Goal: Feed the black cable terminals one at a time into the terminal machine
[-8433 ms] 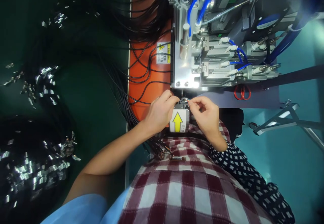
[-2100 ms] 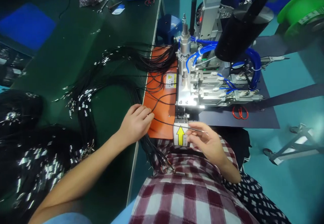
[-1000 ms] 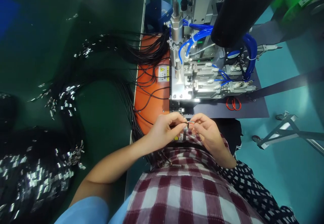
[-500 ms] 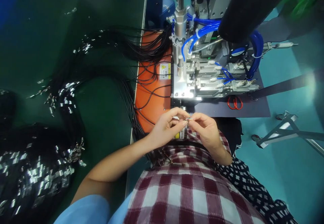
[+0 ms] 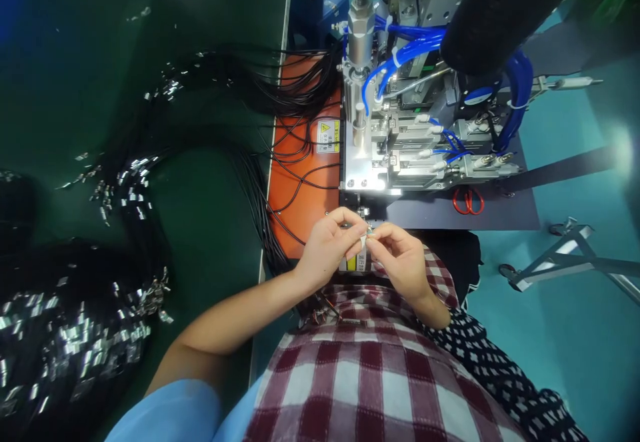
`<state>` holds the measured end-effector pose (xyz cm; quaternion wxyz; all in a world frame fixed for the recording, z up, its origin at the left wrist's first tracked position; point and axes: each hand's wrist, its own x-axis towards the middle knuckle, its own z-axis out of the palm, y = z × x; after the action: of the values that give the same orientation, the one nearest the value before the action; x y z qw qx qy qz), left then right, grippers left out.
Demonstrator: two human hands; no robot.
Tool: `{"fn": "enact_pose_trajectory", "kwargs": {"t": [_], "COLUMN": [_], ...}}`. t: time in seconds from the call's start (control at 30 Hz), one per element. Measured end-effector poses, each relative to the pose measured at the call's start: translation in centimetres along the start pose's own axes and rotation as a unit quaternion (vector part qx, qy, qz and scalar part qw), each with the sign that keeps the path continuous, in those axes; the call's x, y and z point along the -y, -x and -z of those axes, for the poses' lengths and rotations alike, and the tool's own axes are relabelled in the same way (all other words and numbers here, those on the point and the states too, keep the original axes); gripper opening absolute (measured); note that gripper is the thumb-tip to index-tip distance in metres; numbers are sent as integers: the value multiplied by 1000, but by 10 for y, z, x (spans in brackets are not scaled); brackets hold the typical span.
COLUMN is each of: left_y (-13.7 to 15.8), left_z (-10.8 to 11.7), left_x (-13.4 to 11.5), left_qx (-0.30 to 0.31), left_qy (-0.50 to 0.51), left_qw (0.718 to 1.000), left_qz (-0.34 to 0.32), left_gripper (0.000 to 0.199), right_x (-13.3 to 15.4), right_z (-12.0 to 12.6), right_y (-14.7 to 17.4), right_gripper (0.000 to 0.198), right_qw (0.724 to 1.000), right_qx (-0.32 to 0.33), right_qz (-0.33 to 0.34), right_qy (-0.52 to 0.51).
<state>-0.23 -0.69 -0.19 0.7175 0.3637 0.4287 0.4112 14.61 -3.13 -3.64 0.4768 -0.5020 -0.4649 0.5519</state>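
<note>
My left hand (image 5: 327,245) and my right hand (image 5: 400,255) meet fingertip to fingertip in front of my checked apron. Each is closed in a pinch on the small end of a cable (image 5: 370,230), where thin wires and a bit of metal show; the fingers cover most of it. Just beyond my hands stands a metal machine (image 5: 367,169) with cylinders and blue air hoses (image 5: 420,45). Left of the machine, black cables (image 5: 295,179) run across an orange plate (image 5: 305,209).
A dark green table (image 5: 210,222) on the left bears bundles of black cables (image 5: 127,182) with shiny ends. Red-handled scissors (image 5: 469,202) lie on a dark board (image 5: 415,212) right of my hands. A metal stand on casters (image 5: 565,255) is on the floor at right.
My fingertips have drawn closer together around the cable end, and the left fingers have curled in more. The whole view has shifted slightly.
</note>
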Motion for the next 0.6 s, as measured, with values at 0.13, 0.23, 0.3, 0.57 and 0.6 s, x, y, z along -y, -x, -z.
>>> {"fn": "enact_pose_trajectory", "kwargs": {"t": [0.13,0.23,0.3,0.57,0.6], "left_y": [-1,-1,-1,-4,-4], "left_z": [3,5,6,7,7], "left_x": [-13,-21,-21,-7,-6], "left_qx": [43,48,44,11,3], "left_qy": [-42,-115,-120,1,6], "left_qw": [997,990,989,997,997], "left_qz": [40,68,79,80,79], "left_gripper": [26,23,22,20,20], "right_x": [3,5,5,-1,-1], "right_z": [1,4,4,-3,-3], "right_y": [-1,-1,-1,-1,-1], "right_gripper": [11,11,12,11,10], "right_qw": [999,998,997,996,996], "right_qx": [-10,-16,-26,-35,-34], "right_qz": [33,51,62,57,55], "right_qy": [9,28,49,61,63]}}
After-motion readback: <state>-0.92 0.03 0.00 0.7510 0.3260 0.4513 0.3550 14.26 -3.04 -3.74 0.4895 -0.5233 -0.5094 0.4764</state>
